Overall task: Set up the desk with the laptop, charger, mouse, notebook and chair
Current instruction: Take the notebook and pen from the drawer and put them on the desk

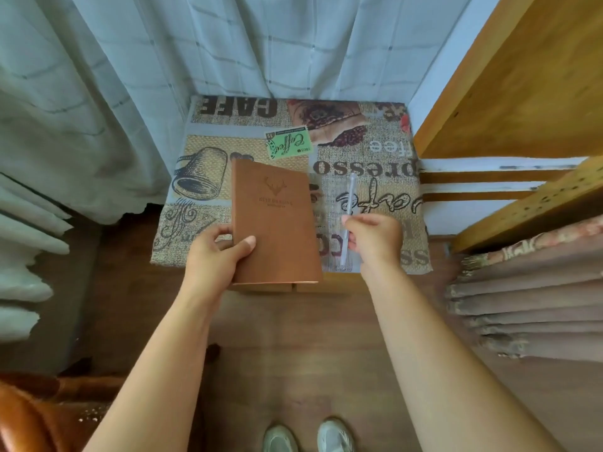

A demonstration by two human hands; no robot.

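- Left hand [218, 252] grips the brown notebook [274, 223] at its left edge, thumb across the cover and fingers curled beneath; the near end overhangs the front of the small table [375, 151], so you appear to be lifting it rather than resting it.
- Right hand [375, 239] pinches a clear pen [349, 207] between thumb and fingertips, barrel pointing toward 12 o'clock over the coffee-print cloth [202, 145].
- Keep the notebook level as you raise it; a one-edge grip lets the far corner at 1 o'clock droop, so slide your fingers further under the spine if it sags.
- Hold the pen well clear of the cover, which sits just at 9 o'clock from it, so the two don't knock together.
- Watch the wooden shelf [509, 76] at 2 o'clock and the curtain [98, 93] at 10 o'clock when you draw both arms back.
- Laptop, charger and mouse are not in view here; a padded brown seat edge [29, 415] shows at 8 o'clock, possibly the chair, though I cannot tell.
- Carry both items together toward the desk, judged to lie outside this view.
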